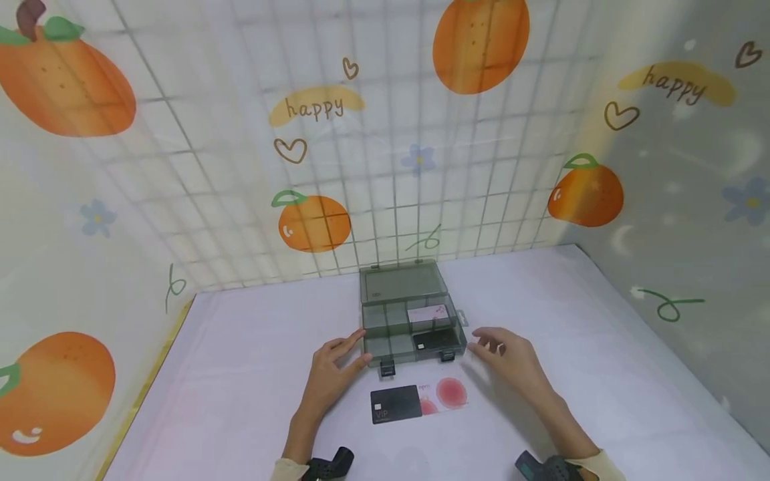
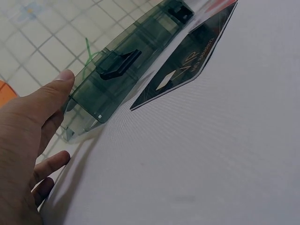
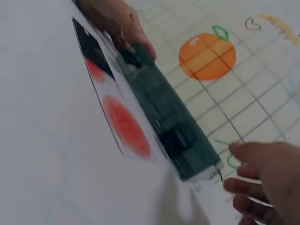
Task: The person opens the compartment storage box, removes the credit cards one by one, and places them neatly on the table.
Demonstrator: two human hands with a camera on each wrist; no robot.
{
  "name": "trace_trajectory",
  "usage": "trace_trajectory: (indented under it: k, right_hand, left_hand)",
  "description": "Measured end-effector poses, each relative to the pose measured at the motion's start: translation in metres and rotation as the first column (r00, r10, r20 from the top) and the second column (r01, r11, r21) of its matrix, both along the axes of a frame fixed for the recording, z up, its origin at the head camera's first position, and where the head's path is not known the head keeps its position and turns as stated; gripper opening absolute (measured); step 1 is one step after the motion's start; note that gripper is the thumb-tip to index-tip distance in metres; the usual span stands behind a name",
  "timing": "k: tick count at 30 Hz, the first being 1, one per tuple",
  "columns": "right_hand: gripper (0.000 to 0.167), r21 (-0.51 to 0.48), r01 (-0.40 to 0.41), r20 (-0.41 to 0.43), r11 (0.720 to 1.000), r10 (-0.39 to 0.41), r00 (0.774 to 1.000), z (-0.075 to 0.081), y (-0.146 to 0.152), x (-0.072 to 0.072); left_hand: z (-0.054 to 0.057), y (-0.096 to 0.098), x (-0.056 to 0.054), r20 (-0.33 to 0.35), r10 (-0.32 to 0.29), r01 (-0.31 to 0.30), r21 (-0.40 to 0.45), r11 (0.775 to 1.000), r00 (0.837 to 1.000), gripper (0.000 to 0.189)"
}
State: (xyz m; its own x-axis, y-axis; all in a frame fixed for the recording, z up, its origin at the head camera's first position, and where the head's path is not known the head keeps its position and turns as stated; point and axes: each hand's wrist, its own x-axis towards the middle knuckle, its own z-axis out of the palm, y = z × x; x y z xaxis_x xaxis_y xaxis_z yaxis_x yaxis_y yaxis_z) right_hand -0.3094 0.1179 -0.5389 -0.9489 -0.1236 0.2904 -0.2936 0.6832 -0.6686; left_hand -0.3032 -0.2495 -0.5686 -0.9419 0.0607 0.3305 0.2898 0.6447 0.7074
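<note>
A translucent green divided box [image 1: 403,284] stands with its lid laid back. In its right compartments are a pale card with a pink pattern [image 1: 428,313] and a black card [image 1: 436,341]. My left hand [image 1: 329,371] is at the box's left side, fingers extended; the left wrist view shows its thumb [image 2: 65,78] at the corner. Just off the right side, my right hand [image 1: 511,357] holds nothing, its fingers loosely bent. Before the box lie a black VIP card [image 1: 396,404] and a white card with red circles [image 1: 444,394], edge to edge.
A white cloth covers the table [image 1: 252,374]. Behind it rises a wire grid under a sheet printed with oranges [image 1: 314,224]. Two dark latches [image 1: 388,368] hang at the box's front edge, and a small loop [image 1: 462,318] sticks out at its right.
</note>
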Motion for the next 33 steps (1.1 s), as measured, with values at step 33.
trace_trajectory:
  k: [33]
  right_hand:
    - [0.063, -0.078, -0.308, 0.061, 0.948, 0.312, 0.948, -0.027, 0.011, -0.055]
  left_hand:
    - [0.049, 0.085, -0.008, -0.196, -0.291, 0.122, -0.594, 0.795, 0.936, 0.048]
